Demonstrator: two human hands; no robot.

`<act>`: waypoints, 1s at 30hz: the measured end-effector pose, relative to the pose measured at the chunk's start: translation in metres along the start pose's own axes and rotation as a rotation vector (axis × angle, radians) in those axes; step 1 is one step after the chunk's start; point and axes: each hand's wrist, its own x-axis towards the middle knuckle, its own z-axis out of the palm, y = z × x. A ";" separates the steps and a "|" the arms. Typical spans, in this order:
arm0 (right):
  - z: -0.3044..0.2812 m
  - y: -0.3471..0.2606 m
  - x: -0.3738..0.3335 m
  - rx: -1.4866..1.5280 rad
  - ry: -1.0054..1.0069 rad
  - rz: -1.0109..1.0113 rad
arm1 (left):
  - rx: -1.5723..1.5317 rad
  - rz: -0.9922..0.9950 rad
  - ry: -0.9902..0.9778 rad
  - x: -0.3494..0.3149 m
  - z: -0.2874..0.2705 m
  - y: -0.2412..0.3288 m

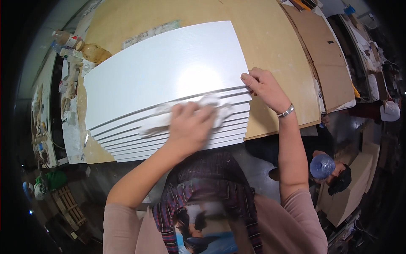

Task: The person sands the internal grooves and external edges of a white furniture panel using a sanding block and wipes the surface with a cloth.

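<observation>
A stack of white panels lies on a pale wooden table, the top panel showing a broad glossy face. Below it, the long edges of several panels step toward me like stairs. My left hand, blurred by motion, grips a crumpled white cloth against these stepped edges. At the top panel's near right corner, my right hand is closed on the panel's edge, thumb on top. The undersides of its fingers are hidden.
Bottles and a brownish plastic bag stand by the table's far left edge. Flat brown cardboard lies to the right. At the lower right, another person in a dark cap is near a blue water jug. A wooden pallet is at the lower left.
</observation>
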 end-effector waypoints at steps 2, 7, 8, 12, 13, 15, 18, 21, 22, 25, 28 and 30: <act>0.007 0.007 -0.001 -0.045 0.094 -0.021 | -0.002 -0.066 -0.011 -0.018 -0.016 -0.010; 0.034 0.002 -0.002 -0.057 0.285 -0.120 | -0.091 -0.065 0.028 0.021 -0.001 0.021; 0.035 0.000 -0.003 -0.055 0.305 -0.091 | -0.075 -0.082 0.031 0.014 0.004 0.018; 0.036 0.011 -0.009 -0.081 0.369 -0.049 | 0.030 -0.161 -0.021 -0.062 -0.006 -0.022; 0.042 0.012 -0.011 -0.074 0.362 -0.056 | 0.100 -0.212 0.040 -0.105 -0.013 -0.043; 0.056 0.016 -0.015 -0.087 0.576 -0.097 | 0.205 -0.345 0.101 -0.179 -0.047 -0.083; 0.080 0.004 -0.020 -0.031 0.675 -0.138 | 0.271 -0.783 0.253 -0.271 -0.096 -0.108; 0.097 0.005 -0.017 -0.075 0.815 -0.173 | -0.020 -1.242 0.640 -0.302 -0.104 -0.125; 0.101 0.008 -0.015 -0.140 0.877 -0.165 | -0.089 -1.282 0.726 -0.298 -0.101 -0.128; 0.105 0.018 -0.008 -0.241 0.969 -0.217 | -0.154 -1.299 0.680 -0.278 -0.081 -0.135; 0.104 0.028 -0.008 -0.285 0.965 -0.204 | -0.035 -1.186 0.523 -0.252 -0.078 -0.130; 0.105 0.026 -0.009 -0.335 0.981 -0.199 | -0.008 -1.110 0.793 -0.235 -0.083 -0.125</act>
